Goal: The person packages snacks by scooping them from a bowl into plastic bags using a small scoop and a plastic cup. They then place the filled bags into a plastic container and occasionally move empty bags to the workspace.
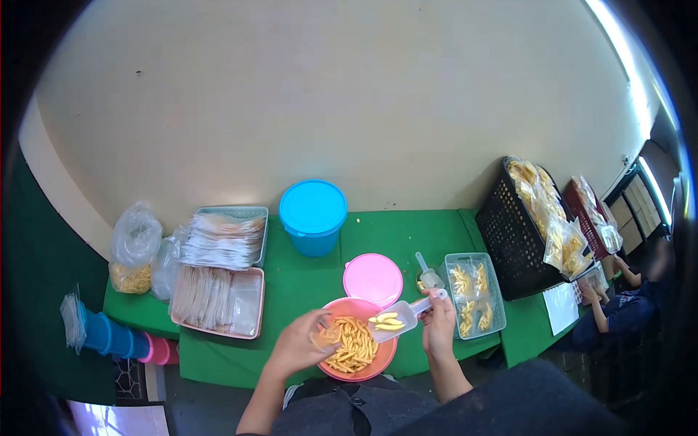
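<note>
A pink bowl full of yellow stick-shaped snacks stands at the front edge of the green table. My right hand grips the handle of a clear scoop, which carries a few snacks over the bowl's right side. At the bowl's left side, my left hand has its fingers curled round a clear plastic bag, partly hidden by the hand. Just behind the bowl lies a round pink lid.
Left: a tray of clear bags, a tray of papery packets and bagged snacks. Behind: a blue tub. Right: a second scoop, a tray of filled bags, a black basket, and another person.
</note>
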Available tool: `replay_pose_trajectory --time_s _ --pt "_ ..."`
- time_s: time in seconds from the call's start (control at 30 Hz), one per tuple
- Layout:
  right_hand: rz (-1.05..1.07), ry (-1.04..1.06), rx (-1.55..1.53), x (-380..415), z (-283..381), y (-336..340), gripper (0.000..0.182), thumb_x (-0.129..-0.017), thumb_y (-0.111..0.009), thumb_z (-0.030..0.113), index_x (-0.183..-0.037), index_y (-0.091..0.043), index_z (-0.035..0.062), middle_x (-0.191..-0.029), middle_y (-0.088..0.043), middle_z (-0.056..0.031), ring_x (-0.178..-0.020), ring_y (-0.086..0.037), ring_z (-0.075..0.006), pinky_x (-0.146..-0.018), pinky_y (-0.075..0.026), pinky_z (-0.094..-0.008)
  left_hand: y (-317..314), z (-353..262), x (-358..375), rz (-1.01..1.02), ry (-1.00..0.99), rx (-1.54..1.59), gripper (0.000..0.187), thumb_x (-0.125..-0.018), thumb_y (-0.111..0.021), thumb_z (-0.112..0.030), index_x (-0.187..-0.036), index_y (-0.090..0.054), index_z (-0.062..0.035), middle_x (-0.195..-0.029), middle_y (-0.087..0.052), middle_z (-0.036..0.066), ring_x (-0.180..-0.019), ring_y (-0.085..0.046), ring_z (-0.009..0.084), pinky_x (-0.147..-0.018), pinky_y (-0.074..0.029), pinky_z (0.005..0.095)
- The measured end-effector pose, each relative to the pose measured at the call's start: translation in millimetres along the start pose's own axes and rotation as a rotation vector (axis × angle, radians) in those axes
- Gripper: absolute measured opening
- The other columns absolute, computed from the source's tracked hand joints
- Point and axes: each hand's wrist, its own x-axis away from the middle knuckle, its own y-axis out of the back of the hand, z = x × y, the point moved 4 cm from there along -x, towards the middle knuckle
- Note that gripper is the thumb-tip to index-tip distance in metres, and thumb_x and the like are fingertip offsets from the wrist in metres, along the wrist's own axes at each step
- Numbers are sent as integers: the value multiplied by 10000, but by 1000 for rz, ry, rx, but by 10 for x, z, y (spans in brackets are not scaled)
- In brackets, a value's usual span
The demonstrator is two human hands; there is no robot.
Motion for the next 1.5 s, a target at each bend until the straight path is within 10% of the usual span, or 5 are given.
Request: replay_pose_trajectory --time_s 0.5,0.77,1.0,1.13,1.5 --pt "70 462 302 563 629 -374 189 -988 -509 175 -973 -532 -12 -791 -670 -164 -619 -609 -156 -579 -493 -276 -415 -438 -204 -13 -370 -262 705 -701 -797 -320 -1271 -457 -84 -1124 -533 154 -1036 -569 343 -916 -470 441" --pt "-101 1011 134 601 574 -275 192 -998 -457 160 -962 -541 -9 -839 -669 -172 -659 -625 -184 -588 -507 -280 -387 83 -184 -207 -228 520 639 -812 -746 -173 -1306 -365 -33 -1186 -410 139 -1076 -567 260 -904 -497 350" --pt "607 36 1034 345 -78 -484 208 -932 -569 178 -1041 -613 6 -861 -675 -179 -771 -674 -266 -686 -525 -355 138 130 -63 -297 55 1012 449 -934 -575 -99 -1323 -354 -63 -1105 -583 97 -1037 -582 167 -856 -487 292" --pt "786 125 1154 514 -239 -598 307 -909 -617 252 -1117 -607 26 -934 -660 -202 -784 -648 -353 -728 -516 -424 171 133 42 -350 56 910 397 -980 -532 -194 -1320 -373 -66 -1090 -621 119 -1001 -621 186 -865 -504 311" --pt "598 222 561 334 -189 -725 197 -763 -765 46 -925 -655 16 -940 -613 -72 -760 -579 -116 -636 -471 -245 -75 -191 -25 86 -21 580 318 -980 -550 -222 -1205 -552 3 -1143 -631 99 -1068 -585 159 -912 -461 303"
